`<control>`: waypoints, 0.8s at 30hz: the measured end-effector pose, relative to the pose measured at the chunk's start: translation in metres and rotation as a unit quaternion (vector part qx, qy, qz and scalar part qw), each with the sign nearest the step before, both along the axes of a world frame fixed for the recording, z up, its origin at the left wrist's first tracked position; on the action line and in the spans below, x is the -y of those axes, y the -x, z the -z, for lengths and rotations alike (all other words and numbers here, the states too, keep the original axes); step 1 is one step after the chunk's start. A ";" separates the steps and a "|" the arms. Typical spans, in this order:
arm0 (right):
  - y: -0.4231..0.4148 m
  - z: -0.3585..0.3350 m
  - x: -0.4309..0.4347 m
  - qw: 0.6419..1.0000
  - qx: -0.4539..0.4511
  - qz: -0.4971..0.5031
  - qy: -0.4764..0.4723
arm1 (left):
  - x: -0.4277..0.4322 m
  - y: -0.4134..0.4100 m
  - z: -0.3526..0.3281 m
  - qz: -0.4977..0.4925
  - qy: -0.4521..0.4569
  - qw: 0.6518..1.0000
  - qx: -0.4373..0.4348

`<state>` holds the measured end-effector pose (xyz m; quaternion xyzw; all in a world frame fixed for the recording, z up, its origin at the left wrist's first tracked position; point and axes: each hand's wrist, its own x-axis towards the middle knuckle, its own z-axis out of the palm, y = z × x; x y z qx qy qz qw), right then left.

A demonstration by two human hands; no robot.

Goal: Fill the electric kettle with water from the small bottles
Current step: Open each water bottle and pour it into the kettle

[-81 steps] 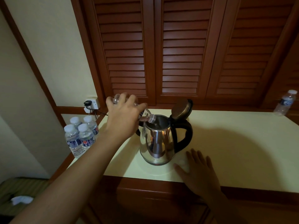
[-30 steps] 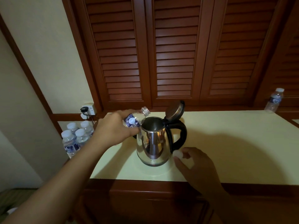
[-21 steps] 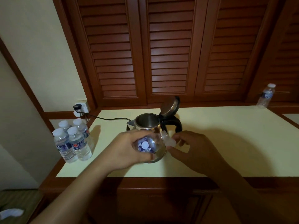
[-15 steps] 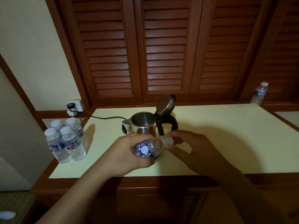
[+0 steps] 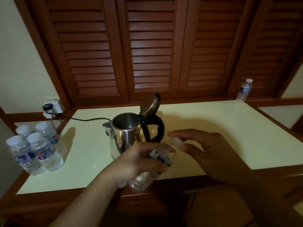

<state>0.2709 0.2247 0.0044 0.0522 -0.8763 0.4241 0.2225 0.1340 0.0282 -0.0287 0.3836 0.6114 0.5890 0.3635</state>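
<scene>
A steel electric kettle point(image 5: 126, 136) with a black handle stands on the cream counter point(image 5: 229, 128), its lid point(image 5: 150, 104) hinged up. In front of it my left hand point(image 5: 136, 163) grips a small clear bottle point(image 5: 152, 167) round its middle, tilted with the neck up to the right. My right hand point(image 5: 211, 153) pinches the white cap point(image 5: 177, 142) at the bottle's mouth. Whether the cap is seated on the neck cannot be told.
Several capped small bottles point(image 5: 37, 149) stand grouped at the counter's left end. One more bottle point(image 5: 244, 90) stands at the far right by the louvred wooden doors point(image 5: 147, 46). The kettle's black cord point(image 5: 85, 119) runs left to a wall socket point(image 5: 53, 106).
My left hand drew the bottle back from the kettle's mouth toward me. My right hand lifted the white cap off the counter and brought it to the bottle's neck.
</scene>
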 end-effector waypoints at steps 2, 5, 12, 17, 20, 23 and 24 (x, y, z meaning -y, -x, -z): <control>-0.004 -0.002 -0.019 1.000 0.003 0.016 -0.022 | -0.024 -0.002 0.008 0.025 -0.023 0.998 0.058; -0.005 -0.006 -0.057 0.991 0.000 0.048 -0.124 | -0.064 -0.006 0.014 0.101 -0.040 0.981 0.160; -0.007 -0.020 -0.145 0.949 -0.057 0.064 -0.304 | -0.162 -0.013 -0.001 0.114 -0.037 0.992 0.049; -0.001 -0.014 -0.229 0.951 -0.034 0.154 -0.266 | -0.249 -0.033 -0.008 -0.097 -0.006 0.951 -0.293; -0.003 -0.015 -0.273 0.945 0.056 0.227 -0.229 | -0.300 -0.041 0.001 -0.210 0.039 0.848 -0.485; -0.004 -0.017 -0.308 0.939 0.078 0.253 -0.221 | -0.343 -0.045 0.004 -0.253 0.037 0.821 -0.510; -0.004 -0.018 -0.319 0.939 0.073 0.255 -0.220 | -0.354 -0.045 0.005 -0.249 0.037 0.830 -0.497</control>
